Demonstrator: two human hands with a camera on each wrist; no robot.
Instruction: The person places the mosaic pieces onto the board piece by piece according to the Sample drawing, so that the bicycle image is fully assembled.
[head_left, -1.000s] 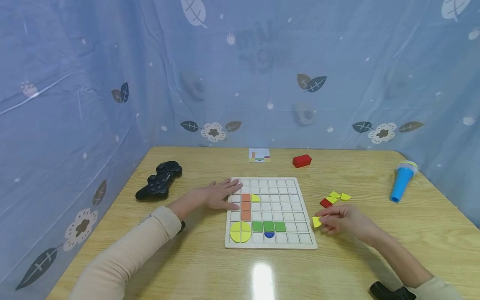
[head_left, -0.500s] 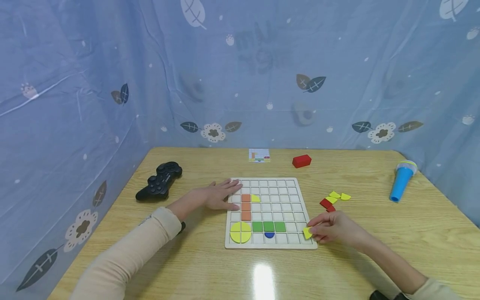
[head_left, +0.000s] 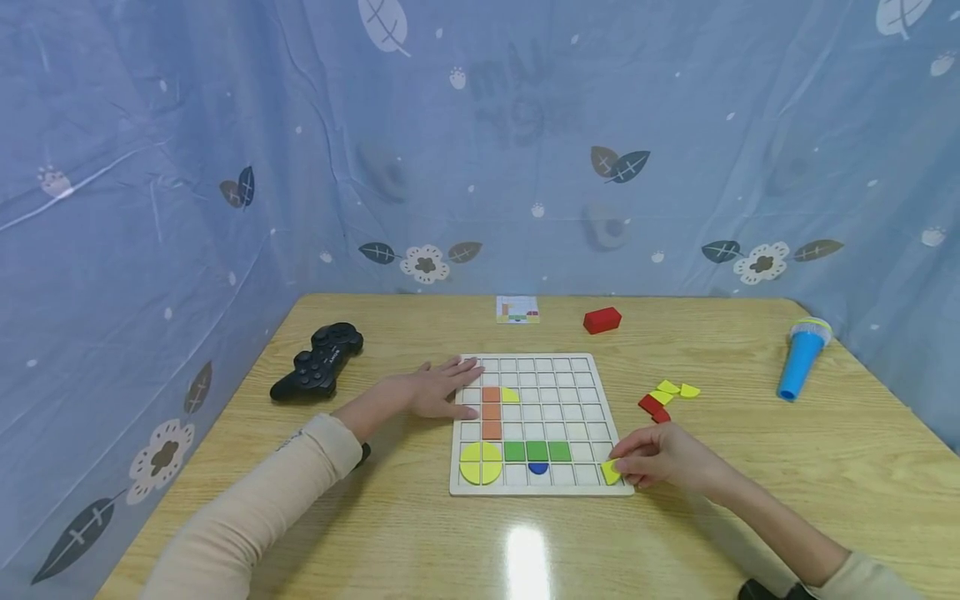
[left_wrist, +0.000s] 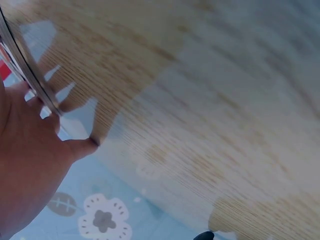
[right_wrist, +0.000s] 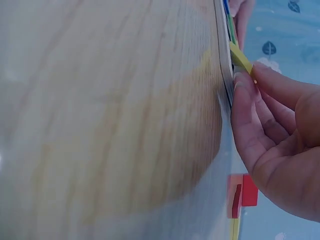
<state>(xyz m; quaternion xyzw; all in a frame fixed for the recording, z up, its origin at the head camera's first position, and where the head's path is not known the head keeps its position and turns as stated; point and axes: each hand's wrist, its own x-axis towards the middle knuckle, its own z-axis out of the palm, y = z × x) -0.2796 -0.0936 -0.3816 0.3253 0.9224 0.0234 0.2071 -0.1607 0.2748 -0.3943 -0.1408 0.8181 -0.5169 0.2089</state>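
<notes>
A white grid board (head_left: 555,412) lies mid-table. It carries a column of orange squares (head_left: 491,411), a yellow quarter-circle (head_left: 510,395), a yellow circle of quarter pieces (head_left: 481,463), a row of green squares (head_left: 536,451) and a blue half-circle (head_left: 537,468). My right hand (head_left: 660,457) pinches a yellow piece (head_left: 611,473) with one curved edge between thumb and fingers, tilted at the board's near right corner; the right wrist view shows this yellow piece (right_wrist: 241,60) edge-on. My left hand (head_left: 438,390) rests with spread fingers on the board's left edge.
Right of the board lie loose yellow pieces (head_left: 664,390) and red pieces (head_left: 655,407). Behind it are a printed card (head_left: 517,310) and a red block (head_left: 602,320). A black game controller (head_left: 318,362) lies at left, a blue toy microphone (head_left: 804,358) at right.
My right hand has moved left and nearer with the yellow piece, from beside the board to over its near right corner. A red piece has come into view behind it. My left hand stays put.
</notes>
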